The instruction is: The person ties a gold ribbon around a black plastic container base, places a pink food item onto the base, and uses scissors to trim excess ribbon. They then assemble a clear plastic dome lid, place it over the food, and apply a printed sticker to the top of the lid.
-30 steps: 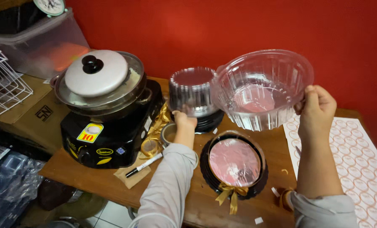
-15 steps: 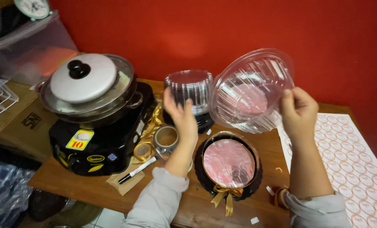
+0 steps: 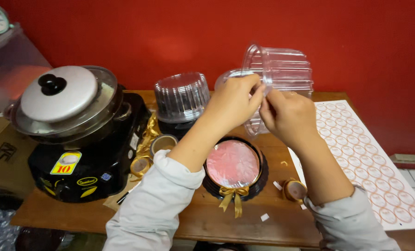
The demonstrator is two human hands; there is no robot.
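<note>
**Both hands on the clear dome lid**

I hold a clear plastic dome lid (image 3: 279, 76) tipped on its side above the wooden tabletop (image 3: 207, 218), in front of the red wall. My left hand (image 3: 233, 104) has its grip pinched on the lid's rim, and my right hand (image 3: 288, 116) grips the same rim just beside it, fingertips nearly touching. Directly below sits a round black base with a pink disc and a gold bow (image 3: 235, 167). To the left stands a stack of more clear lids (image 3: 182, 95), then a black cooker with a metal lid (image 3: 70, 135). A sheet of round stickers (image 3: 374, 162) lies at my right.
</note>
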